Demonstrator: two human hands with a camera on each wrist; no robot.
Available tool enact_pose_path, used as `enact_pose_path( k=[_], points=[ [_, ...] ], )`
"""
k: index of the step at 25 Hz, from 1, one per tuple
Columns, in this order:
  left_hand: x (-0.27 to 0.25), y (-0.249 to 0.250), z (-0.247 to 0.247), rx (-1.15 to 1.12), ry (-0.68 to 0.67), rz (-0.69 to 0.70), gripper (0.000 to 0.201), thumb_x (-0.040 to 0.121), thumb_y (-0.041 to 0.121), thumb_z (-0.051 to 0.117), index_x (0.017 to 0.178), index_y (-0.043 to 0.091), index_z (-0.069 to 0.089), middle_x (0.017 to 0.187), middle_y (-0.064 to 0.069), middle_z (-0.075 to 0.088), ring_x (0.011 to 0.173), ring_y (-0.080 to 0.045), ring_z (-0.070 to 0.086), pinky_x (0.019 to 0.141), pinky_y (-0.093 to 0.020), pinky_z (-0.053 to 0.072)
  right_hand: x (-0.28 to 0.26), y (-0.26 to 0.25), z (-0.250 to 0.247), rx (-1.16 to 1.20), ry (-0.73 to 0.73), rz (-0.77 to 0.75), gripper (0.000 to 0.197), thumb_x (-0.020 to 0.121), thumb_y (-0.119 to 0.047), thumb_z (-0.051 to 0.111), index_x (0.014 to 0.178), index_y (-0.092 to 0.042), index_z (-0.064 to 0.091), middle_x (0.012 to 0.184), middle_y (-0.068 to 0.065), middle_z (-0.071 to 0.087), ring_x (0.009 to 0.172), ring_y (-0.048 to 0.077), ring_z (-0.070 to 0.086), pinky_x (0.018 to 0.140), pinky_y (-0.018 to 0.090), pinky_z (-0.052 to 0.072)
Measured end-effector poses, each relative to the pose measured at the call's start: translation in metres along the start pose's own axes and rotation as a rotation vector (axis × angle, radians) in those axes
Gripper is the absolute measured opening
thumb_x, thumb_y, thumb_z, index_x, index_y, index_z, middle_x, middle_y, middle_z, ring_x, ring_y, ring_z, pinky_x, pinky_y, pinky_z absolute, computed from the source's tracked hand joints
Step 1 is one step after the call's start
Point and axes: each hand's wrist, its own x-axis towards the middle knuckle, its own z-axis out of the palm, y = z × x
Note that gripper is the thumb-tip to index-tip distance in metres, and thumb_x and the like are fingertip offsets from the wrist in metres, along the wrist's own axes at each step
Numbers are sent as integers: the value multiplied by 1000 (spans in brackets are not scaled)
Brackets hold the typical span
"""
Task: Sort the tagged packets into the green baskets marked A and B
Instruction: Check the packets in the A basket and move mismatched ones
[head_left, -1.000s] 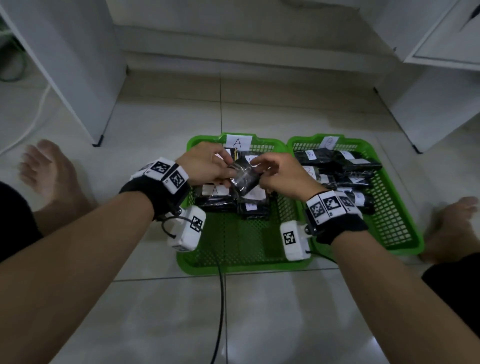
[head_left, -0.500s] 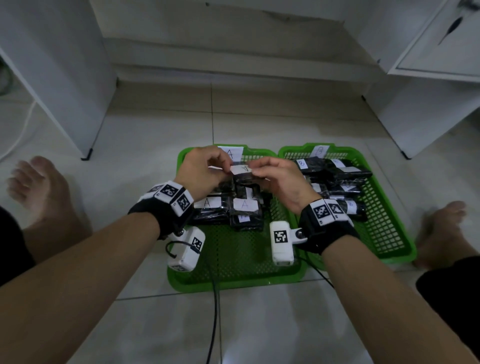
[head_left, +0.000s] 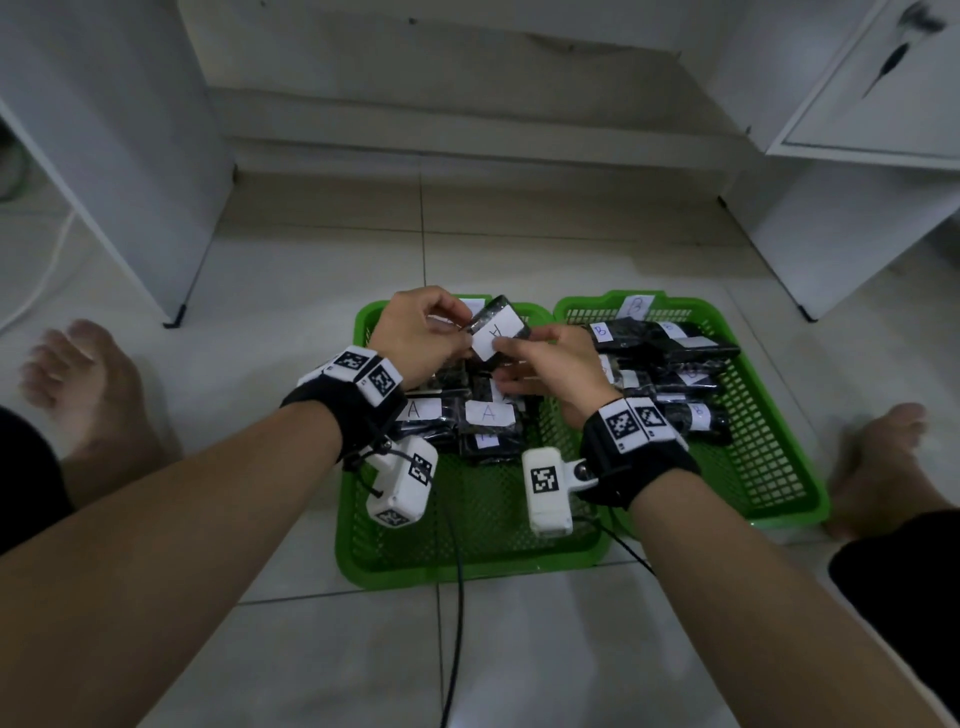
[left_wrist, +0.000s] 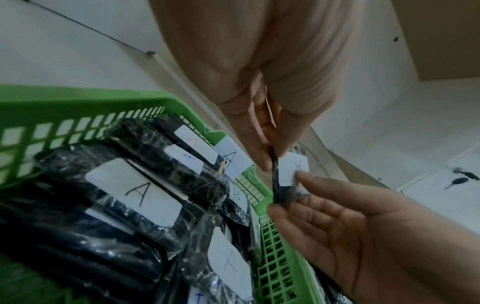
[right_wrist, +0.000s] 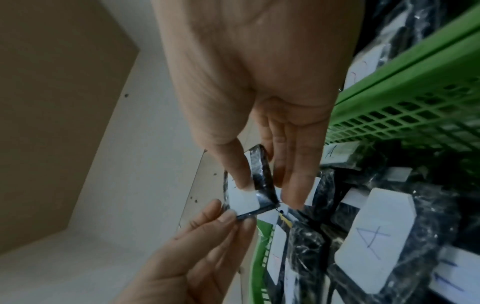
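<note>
A black packet (head_left: 497, 332) with a white tag marked A is held just above the far end of green basket A (head_left: 467, 564). My left hand (head_left: 464, 339) pinches its left edge (left_wrist: 276, 185). My right hand (head_left: 506, 359) holds it with the thumb on the tag and the fingers behind (right_wrist: 261, 179). Below, several black packets tagged A (head_left: 488, 415) lie stacked in basket A. Basket B (head_left: 779, 483) on the right holds several packets tagged B (head_left: 670, 343). Paper labels A and B (head_left: 635, 306) stand on the far rims.
The baskets sit side by side on a tiled floor. A white cabinet (head_left: 104, 156) stands far left and another (head_left: 857, 218) far right. My bare feet (head_left: 88, 384) (head_left: 878, 467) flank the baskets. A black cable (head_left: 457, 623) runs over basket A's near rim.
The packet has been raised and turned between both hands, so its A tag now faces up toward me. Both hands have stayed on it.
</note>
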Motion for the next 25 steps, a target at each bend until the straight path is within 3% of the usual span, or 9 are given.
enact_pose_path(
  k=[3,6,7,10,12,14,18,21,25],
  points=[
    [-3,7,2,80,-8,60,23,74,2,81,93,11,71,88,5,74,66,10,68,56,-4,47,-3,-3,-2,-4,-13,-90,30,80,-16,85,104,-4,73,96,13,78,83,26,77,76,38,64],
    [-11,12,-1,112,-54,118,26,69,4,86,90,8,71,85,3,75,73,3,70,56,-3,45,-6,-8,-4,-45,-28,-155,28,74,-29,90,97,-19,75,92,6,79,87,24,77,81,40,63],
    [-13,12,-3,108,-80,129,28,67,4,88,89,6,71,84,1,75,73,-1,71,57,-4,46,-8,-9,-4,-83,-3,-179,31,71,-32,91,96,-22,75,93,4,79,88,24,77,83,42,63],
    [-15,13,-4,137,-203,176,30,65,4,89,90,5,71,86,-4,76,76,-12,74,68,-21,58,-11,-5,-5,-342,156,-336,66,67,-36,88,124,-11,67,92,-8,70,89,17,72,80,35,61],
    [-9,12,-5,386,-277,257,26,72,11,84,95,10,73,94,-3,75,86,-17,72,80,-34,60,-13,1,-6,-594,158,-515,52,69,-33,86,114,-13,69,85,-15,65,81,10,69,71,27,59],
    [0,13,-10,799,-380,310,27,81,23,75,107,17,71,108,0,70,100,-20,66,86,-32,53,-9,7,-10,-956,39,-587,42,69,-36,84,105,-19,70,89,-11,68,81,12,68,72,27,58],
    [25,13,-14,1164,-565,228,48,87,27,70,133,19,57,135,-3,55,123,-24,53,101,-35,45,12,10,-9,-1407,-225,-494,44,72,-37,81,109,-19,68,106,3,63,98,24,62,81,31,51],
    [36,3,-4,1215,-626,216,40,87,26,68,124,15,61,125,-8,61,113,-28,59,97,-39,50,25,8,-6,-1405,-304,-492,50,75,-24,78,124,-17,66,122,7,59,113,25,58,97,37,50],
    [36,-14,-1,1140,-666,190,35,87,24,68,119,10,65,119,-11,64,108,-30,61,92,-39,52,23,15,-2,-1286,-244,-444,48,83,-13,78,129,-17,66,128,3,51,122,20,50,102,25,40]
  ],
)
